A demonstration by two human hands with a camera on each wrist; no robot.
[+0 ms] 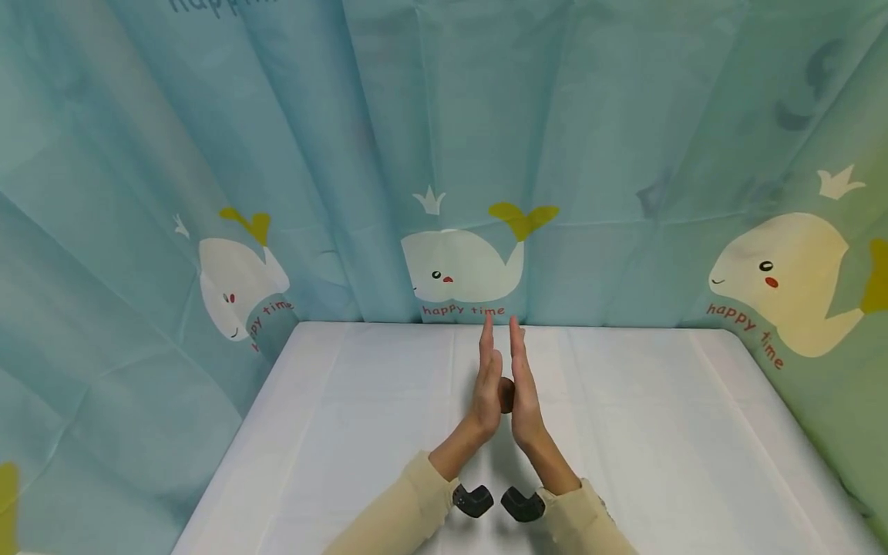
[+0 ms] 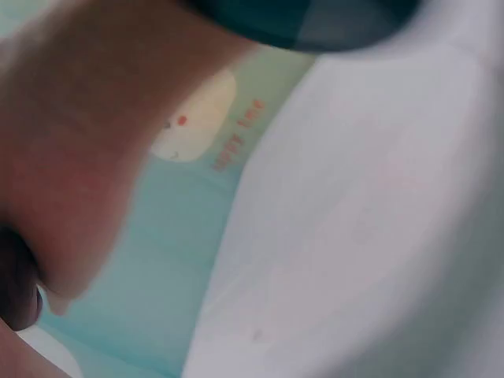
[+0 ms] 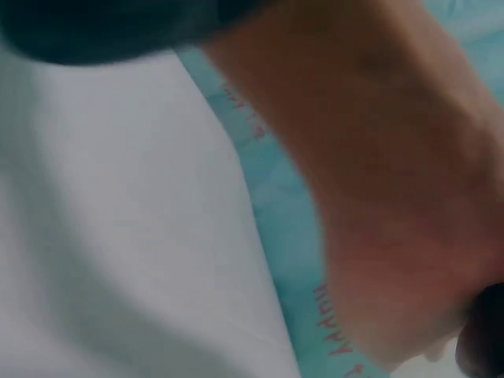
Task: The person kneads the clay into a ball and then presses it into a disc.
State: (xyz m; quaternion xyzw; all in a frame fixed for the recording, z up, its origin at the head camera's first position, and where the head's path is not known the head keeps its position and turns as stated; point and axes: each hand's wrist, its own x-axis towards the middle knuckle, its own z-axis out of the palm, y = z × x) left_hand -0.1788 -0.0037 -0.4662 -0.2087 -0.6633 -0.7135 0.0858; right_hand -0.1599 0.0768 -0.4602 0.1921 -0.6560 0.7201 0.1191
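In the head view a small, rounded dark brown thing [image 1: 506, 395] is held between two palms that face each other; its exact kind cannot be made out. My left hand [image 1: 488, 391] presses it from one side and my right hand [image 1: 526, 395] from the other. The fingers of both hands are straight and point away from me, with a narrow gap between the fingertips. In the left wrist view the dark thing [image 2: 16, 285] shows at the left edge, partly hidden by skin. The right wrist view catches it [image 3: 484, 335] at the lower right edge.
Beneath the hands lies a white table [image 1: 375, 385] with rounded far corners. A blue-green curtain [image 1: 597, 154] printed with whales hangs behind and along both sides. Black wrist cameras [image 1: 473, 501] sit at the cuffs of the beige sleeves [image 1: 398, 509].
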